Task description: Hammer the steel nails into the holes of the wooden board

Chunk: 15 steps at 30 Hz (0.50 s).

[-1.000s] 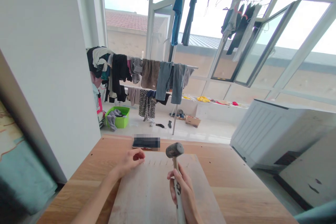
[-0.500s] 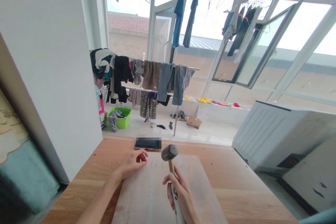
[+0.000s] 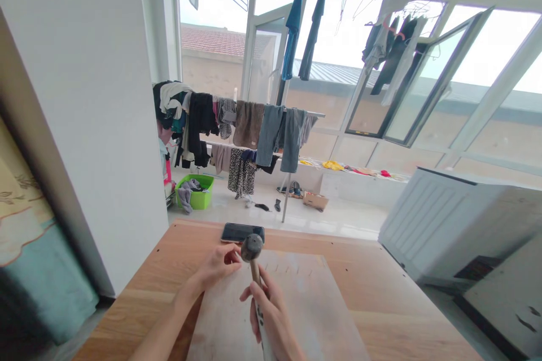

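My right hand [image 3: 271, 316] grips the mallet [image 3: 253, 256] by its handle, head just beside my left hand [image 3: 215, 265], whose fingertips pinch together on the pale board [image 3: 305, 316]. A phone [image 3: 242, 232] lies beyond on the wooden table [image 3: 381, 293].

A board [image 3: 296, 304] was laid on the tabletop [image 3: 381, 293]. At the board's 12 o'clock, a phone [image 3: 243, 232] was placed. The hammer [image 3: 253, 254] was held over the board's 11 o'clock corner, the left hand [image 3: 218, 265] just beside at its 9 o'clock, the right hand [image 3: 271, 316] at its 6 o'clock.
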Each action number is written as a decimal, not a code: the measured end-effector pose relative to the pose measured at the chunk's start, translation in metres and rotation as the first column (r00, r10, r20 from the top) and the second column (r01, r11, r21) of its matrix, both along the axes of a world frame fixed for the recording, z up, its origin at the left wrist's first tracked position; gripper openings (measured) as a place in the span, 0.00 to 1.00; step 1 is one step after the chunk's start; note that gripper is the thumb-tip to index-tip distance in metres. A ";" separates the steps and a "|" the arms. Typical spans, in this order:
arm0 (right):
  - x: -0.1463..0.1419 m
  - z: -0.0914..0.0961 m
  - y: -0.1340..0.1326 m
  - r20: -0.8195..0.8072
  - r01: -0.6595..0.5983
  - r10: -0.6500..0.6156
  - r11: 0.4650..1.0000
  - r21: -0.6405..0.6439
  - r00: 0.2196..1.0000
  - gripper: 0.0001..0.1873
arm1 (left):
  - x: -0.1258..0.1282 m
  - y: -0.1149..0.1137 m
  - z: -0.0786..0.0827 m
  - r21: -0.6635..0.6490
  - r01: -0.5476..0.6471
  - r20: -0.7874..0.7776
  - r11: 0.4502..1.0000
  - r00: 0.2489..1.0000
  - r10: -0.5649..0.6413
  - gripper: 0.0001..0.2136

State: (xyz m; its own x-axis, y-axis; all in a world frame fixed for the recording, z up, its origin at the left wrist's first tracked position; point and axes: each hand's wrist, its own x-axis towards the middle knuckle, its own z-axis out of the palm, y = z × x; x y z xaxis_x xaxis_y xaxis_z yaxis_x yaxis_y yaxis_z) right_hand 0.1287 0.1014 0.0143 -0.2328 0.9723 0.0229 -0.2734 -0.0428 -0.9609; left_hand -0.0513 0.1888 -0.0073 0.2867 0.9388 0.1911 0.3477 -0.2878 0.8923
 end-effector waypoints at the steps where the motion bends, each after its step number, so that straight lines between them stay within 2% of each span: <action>1: -0.001 -0.004 0.000 -0.011 0.005 -0.006 1.000 -0.004 1.000 0.35 | 0.000 0.000 0.001 -0.008 0.006 0.007 1.000 1.000 -0.006 0.08; 4: -0.003 -0.012 -0.002 -0.003 0.006 -0.006 1.000 -0.001 1.000 0.38 | 0.000 0.000 0.003 -0.027 0.021 0.019 0.999 1.000 -0.020 0.10; 9: -0.007 -0.013 -0.006 0.067 0.017 -0.017 1.000 -0.004 0.998 0.43 | -0.002 0.001 0.004 -0.018 0.044 0.001 0.999 0.999 -0.044 0.09; 15: -0.011 -0.015 -0.007 0.145 0.020 -0.015 0.999 -0.028 0.989 0.43 | 0.001 -0.003 0.011 0.004 0.054 -0.008 0.999 0.998 -0.054 0.11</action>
